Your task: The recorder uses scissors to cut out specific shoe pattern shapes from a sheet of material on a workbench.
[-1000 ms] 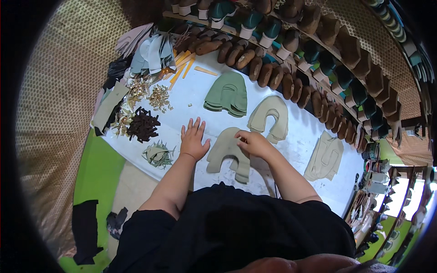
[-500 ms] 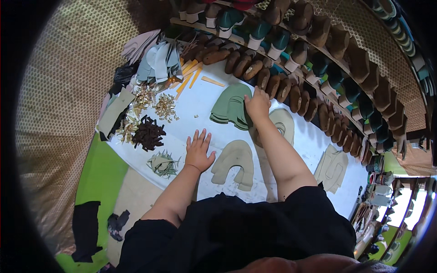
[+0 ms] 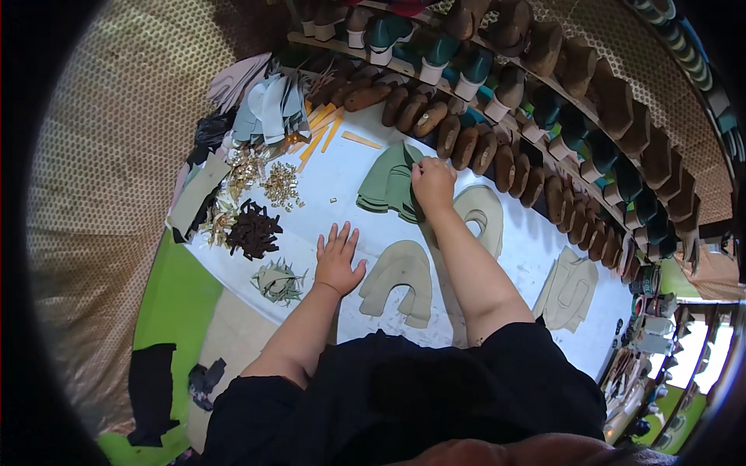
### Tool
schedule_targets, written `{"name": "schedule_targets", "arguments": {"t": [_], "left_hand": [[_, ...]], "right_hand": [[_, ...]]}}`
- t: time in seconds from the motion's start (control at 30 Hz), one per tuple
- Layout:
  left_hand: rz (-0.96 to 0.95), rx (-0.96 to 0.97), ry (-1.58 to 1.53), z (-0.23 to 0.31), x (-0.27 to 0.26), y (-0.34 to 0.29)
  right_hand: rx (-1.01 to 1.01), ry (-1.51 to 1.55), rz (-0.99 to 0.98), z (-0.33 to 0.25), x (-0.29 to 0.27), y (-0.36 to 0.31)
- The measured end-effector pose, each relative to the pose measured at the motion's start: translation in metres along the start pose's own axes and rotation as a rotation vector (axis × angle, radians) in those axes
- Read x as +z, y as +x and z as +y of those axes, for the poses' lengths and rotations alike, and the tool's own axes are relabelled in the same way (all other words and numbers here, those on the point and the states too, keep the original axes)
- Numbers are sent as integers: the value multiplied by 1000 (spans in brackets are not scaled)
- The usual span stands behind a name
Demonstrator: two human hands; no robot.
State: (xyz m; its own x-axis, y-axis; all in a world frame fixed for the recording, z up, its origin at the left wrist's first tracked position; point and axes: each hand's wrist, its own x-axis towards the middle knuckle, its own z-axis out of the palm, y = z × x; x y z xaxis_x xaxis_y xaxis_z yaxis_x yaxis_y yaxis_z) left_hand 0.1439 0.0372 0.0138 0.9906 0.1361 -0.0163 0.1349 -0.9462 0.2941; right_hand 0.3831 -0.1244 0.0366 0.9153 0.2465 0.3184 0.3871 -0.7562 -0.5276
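Note:
My right hand [image 3: 433, 185] is closed on the right edge of a stack of green shoe-upper pieces [image 3: 377, 185]. The top layer there is bent up and folded over toward the left. Its fingertips are partly hidden behind the hand. My left hand [image 3: 337, 262] lies flat with spread fingers on the white tabletop [image 3: 311, 225], holding nothing. Just right of it rests a stack of beige U-shaped upper pieces [image 3: 378, 281]. Partly behind my right forearm lie other beige pieces [image 3: 488, 210] with a curved opening.
Rows of brown shoe lasts [image 3: 466, 147] line the table's far edge, below shelves of lasts. At left are a dark brown pile of short strips [image 3: 253, 230], gold metal bits [image 3: 281, 185] and green scraps [image 3: 276, 281]. More beige pieces [image 3: 566, 291] lie at right.
My right hand has shifted slightly left and nearer, pulling the right edge of the top green piece up and over. My left hand has stayed in place.

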Motion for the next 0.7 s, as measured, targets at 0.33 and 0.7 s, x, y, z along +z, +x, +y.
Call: {"name": "schedule_targets", "arguments": {"t": [0.33,0.7], "left_hand": [[11,4,6,1,-1,-2],[20,3,-7,3,-3,0]], "right_hand": [[-55,91,-82,-53,-187,-27],[116,63,-485,-24,-132,-92]]}}
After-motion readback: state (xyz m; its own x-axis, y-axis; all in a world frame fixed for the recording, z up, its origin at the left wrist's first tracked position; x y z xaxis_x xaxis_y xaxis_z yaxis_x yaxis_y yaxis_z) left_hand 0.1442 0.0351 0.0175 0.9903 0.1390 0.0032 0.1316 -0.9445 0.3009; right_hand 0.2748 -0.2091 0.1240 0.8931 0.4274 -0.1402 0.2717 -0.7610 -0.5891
